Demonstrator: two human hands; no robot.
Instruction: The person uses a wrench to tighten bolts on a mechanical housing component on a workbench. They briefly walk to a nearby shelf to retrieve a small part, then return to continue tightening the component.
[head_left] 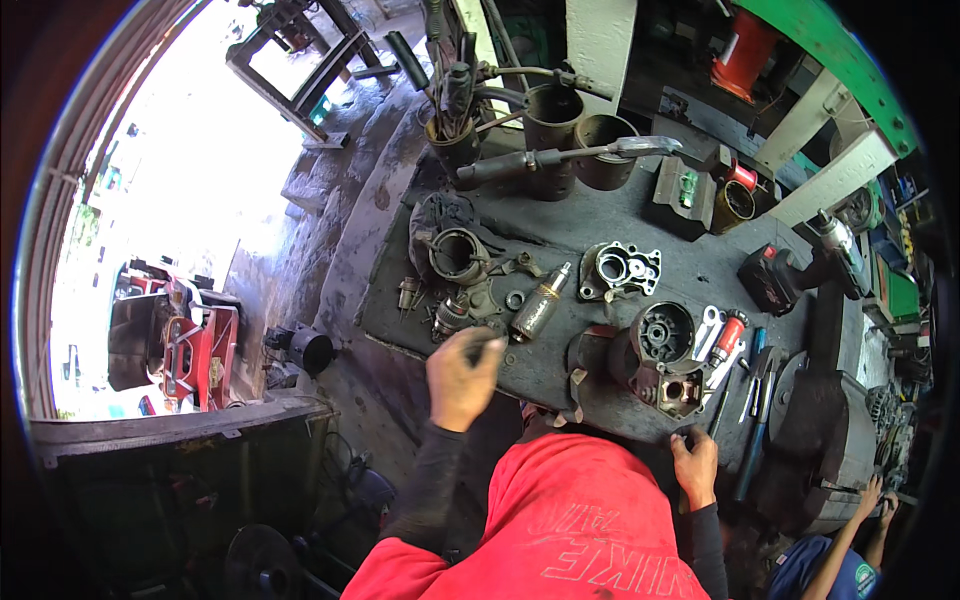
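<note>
My left hand (464, 382) is over the bench's front edge, its fingers curled together; whatever they may hold is hidden. Just beyond it lie a small geared shaft piece (452, 316) and a cylindrical motor armature (537, 308). A round metal housing (458, 256) and a small ring (515, 299) sit farther back. My right hand (695, 468) is at the front edge, fingers bent inward, with their contents not visible. Near it stands a dark motor casing (662, 338) with an open end piece (682, 392). A pale cast housing (620, 270) lies behind.
Tall metal cups (552, 150) hold tools at the back, with a wire brush (520, 163) across them. Wrenches (708, 328), a red-handled tool (730, 335), a cordless drill (775, 278) and a bench vise (820, 430) occupy the right. Another person's hands (872, 497) show lower right.
</note>
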